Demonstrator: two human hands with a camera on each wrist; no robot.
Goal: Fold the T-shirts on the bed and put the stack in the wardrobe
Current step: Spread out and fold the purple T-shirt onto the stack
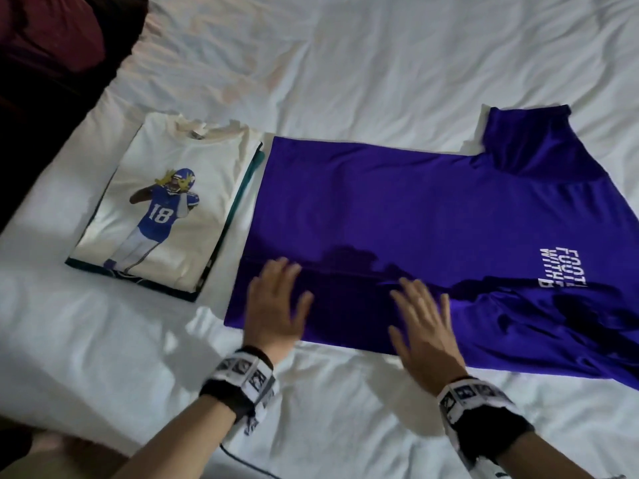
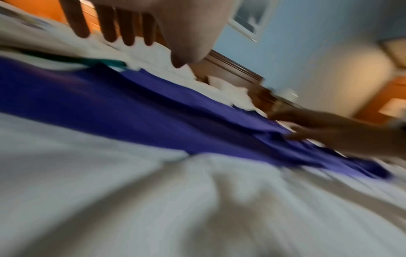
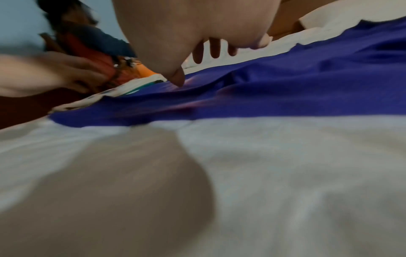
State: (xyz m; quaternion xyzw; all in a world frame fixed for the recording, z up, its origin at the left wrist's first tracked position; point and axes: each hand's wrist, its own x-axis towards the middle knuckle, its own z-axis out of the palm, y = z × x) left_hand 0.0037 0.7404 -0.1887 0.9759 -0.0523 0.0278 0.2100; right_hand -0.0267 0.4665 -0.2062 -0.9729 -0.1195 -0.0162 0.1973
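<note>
A purple T-shirt [image 1: 397, 223] with white lettering lies lengthwise across the white bed [image 1: 345, 63], its near side folded inward along a crease. My left hand [image 1: 276, 302] hovers flat over the folded strip near the hem, fingers spread and straight. My right hand [image 1: 425, 326] is spread the same way over the near edge, a little to the right. Neither hand holds anything. To the left sits a stack of folded shirts [image 1: 162, 209], topped by a cream one printed with a football player numbered 18. In the wrist views the purple T-shirt [image 2: 110, 107] [image 3: 263, 90] lies under the straight fingers [image 2: 110, 26] [image 3: 215, 48].
Dark red bedding [image 1: 52, 46] lies at the far left corner of the bed. A wooden headboard [image 2: 237, 69] and blue wall [image 2: 307, 43] stand beyond the bed. Crumpled white sheet [image 1: 345, 409] lies between me and the shirt.
</note>
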